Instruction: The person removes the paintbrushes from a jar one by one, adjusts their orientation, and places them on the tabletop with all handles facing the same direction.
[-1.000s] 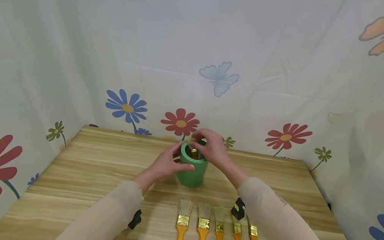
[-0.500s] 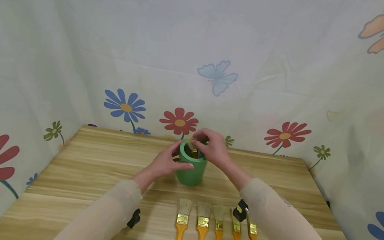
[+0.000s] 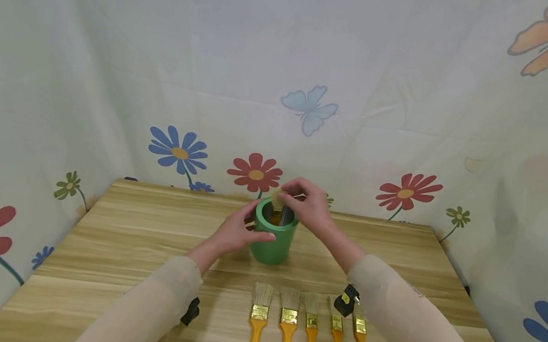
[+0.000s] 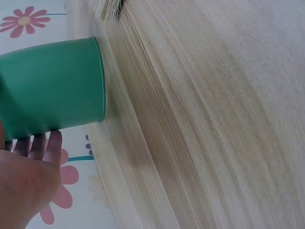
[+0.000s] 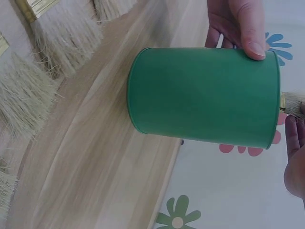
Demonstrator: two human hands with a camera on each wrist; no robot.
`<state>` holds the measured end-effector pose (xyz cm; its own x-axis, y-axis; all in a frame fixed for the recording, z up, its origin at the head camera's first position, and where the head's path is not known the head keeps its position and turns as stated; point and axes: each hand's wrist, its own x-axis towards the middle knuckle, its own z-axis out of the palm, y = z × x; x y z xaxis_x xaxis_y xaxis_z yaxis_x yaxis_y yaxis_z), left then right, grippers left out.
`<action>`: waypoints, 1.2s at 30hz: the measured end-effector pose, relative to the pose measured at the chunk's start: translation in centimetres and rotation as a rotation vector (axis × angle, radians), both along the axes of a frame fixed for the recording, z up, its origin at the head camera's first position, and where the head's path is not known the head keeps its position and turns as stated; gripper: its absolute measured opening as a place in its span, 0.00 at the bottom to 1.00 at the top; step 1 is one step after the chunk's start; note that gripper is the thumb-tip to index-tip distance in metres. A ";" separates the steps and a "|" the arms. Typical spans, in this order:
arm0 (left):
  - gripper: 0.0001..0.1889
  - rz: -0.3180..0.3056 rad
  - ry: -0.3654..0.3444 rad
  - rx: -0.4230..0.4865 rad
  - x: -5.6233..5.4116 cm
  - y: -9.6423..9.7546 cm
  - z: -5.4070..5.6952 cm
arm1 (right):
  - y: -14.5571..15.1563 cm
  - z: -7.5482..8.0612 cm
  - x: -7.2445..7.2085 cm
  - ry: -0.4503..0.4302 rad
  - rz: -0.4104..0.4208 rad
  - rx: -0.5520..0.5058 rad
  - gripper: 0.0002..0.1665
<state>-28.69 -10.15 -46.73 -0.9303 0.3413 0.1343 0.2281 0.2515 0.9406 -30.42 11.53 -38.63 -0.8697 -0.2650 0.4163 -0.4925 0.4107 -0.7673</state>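
A green cylindrical pot [image 3: 271, 245] stands upright on the wooden table, its open mouth up. My left hand [image 3: 235, 234] grips its left side near the rim, thumb across the front and fingers behind. Over the mouth, my right hand [image 3: 311, 209] pinches the pale bristles of a paintbrush [image 3: 278, 199] between thumb and fingers. The brush points bristles up; its gold ferrule shows near the rim, while most of the handle is hidden inside the pot. In the right wrist view, the bristles [image 5: 294, 105] stick out past the rim beside the right fingertips.
In front of the pot, several paintbrushes [image 3: 289, 316] with orange handles lie in a row, bristles away from me. The right sleeve and its black wrist device [image 3: 347, 300] hang over the rightmost ones. A flower-printed cloth [image 3: 212, 95] rises behind the wooden table [image 3: 151, 236].
My right hand has risen slightly with the paintbrush, and more of its bristles show above the rim. The left hand keeps its hold on the pot.
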 end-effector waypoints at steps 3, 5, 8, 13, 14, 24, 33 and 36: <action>0.48 -0.002 0.006 0.006 -0.1 0.1 -0.1 | 0.2 0.4 0.1 -0.014 -0.007 -0.025 0.10; 0.49 -0.005 0.012 0.008 -0.1 0.1 -0.1 | 0.5 0.6 0.2 -0.022 -0.011 -0.039 0.10; 0.49 -0.004 0.012 0.010 -0.1 0.1 -0.2 | 0.8 1.0 0.3 -0.020 -0.020 -0.054 0.11; 0.49 -0.002 0.014 0.015 -0.1 0.1 -0.3 | 1.5 1.6 0.5 -0.010 -0.028 -0.092 0.12; 0.49 -0.002 0.015 0.016 0.0 0.1 -0.3 | 1.6 1.8 0.6 -0.012 -0.027 -0.104 0.12; 0.49 0.009 0.018 0.017 0.0 0.2 -0.6 | 3.1 3.1 1.3 -0.023 -0.038 -0.136 0.13; 0.48 0.005 0.029 0.031 0.0 0.2 -0.5 | 4.4 4.9 1.9 -0.001 -0.071 -0.201 0.16; 0.48 0.003 0.035 0.033 0.0 0.2 -0.5 | 4.9 5.7 2.1 0.002 -0.087 -0.227 0.16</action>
<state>-28.69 -9.97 -47.26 -0.9258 0.3337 0.1775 0.2599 0.2209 0.9400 -28.27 16.39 -32.98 -0.8844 -0.0880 0.4584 -0.4642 0.2686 -0.8440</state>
